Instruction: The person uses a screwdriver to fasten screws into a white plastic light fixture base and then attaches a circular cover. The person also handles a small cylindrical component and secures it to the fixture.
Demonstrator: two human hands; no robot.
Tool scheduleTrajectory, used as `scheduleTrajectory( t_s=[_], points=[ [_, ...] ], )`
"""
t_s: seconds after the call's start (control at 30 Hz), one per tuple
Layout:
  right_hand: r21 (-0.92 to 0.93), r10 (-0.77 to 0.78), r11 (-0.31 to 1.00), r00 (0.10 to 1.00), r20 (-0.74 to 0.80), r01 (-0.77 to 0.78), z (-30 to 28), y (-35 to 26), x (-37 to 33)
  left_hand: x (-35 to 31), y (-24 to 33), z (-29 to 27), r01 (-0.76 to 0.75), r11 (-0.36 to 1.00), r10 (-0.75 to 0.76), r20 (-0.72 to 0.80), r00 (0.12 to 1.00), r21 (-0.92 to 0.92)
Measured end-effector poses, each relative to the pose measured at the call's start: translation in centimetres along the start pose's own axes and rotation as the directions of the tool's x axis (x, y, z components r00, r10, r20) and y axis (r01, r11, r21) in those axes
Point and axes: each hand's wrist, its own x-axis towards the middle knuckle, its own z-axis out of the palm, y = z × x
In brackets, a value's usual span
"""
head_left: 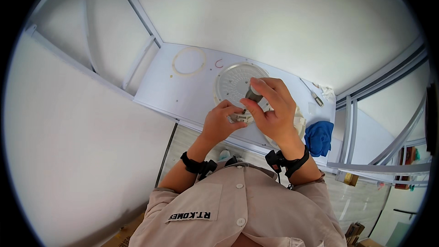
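Observation:
A round pale disc (233, 81) with a ribbed pattern lies flat on the table. At its near edge is a small whitish block-like part (242, 118), gripped between the thumb and fingers of my left hand (220, 121). My right hand (275, 110) is closed round the grey handle of a screwdriver (253, 95), held steeply with its lower end over that part. Whether the tip touches a screw is too small to make out. Under my right forearm sits a cream rounded piece (299, 123), partly hidden.
Left of the disc lie a thin cream ring (173, 66) and a bent red wire (216, 63). A second screwdriver (316, 98) rests at the right, beyond a crumpled blue cloth (319, 137). Metal frame bars (351, 128) flank the white table (160, 91).

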Motion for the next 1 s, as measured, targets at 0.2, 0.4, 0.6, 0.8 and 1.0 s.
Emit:
scheduleTrajectory(
  t_s=[0.2,0.4,0.6,0.8,1.0],
  points=[
    [0.102,0.167,0.977,0.97,0.177,-0.187,-0.6,0.1,-0.3,-0.1,0.4,-0.2,0.014,0.999,-0.014,0.004,1.0,0.029],
    [0.307,0.372,0.851,0.902,0.22,-0.426,-0.5,-0.2,-0.9,-0.3,-0.3,0.0,-0.031,0.999,0.031,-0.005,1.0,0.007],
    [0.459,0.416,0.802,0.909,0.033,-0.383,-2.4,-0.3,-0.2,-0.3,0.8,-1.2,-0.083,0.996,0.081,0.068,0.994,0.034],
    [-0.079,0.348,0.936,0.868,0.355,-0.343,-2.5,1.8,-3.5,0.4,-1.6,-2.2,0.002,0.997,0.014,-0.204,0.979,0.075],
    [-0.224,0.464,0.886,0.77,0.438,-0.407,-0.7,3.4,-8.0,0.9,-1.9,-3.9,-0.109,0.978,0.123,-0.071,0.99,0.178]
  ],
)
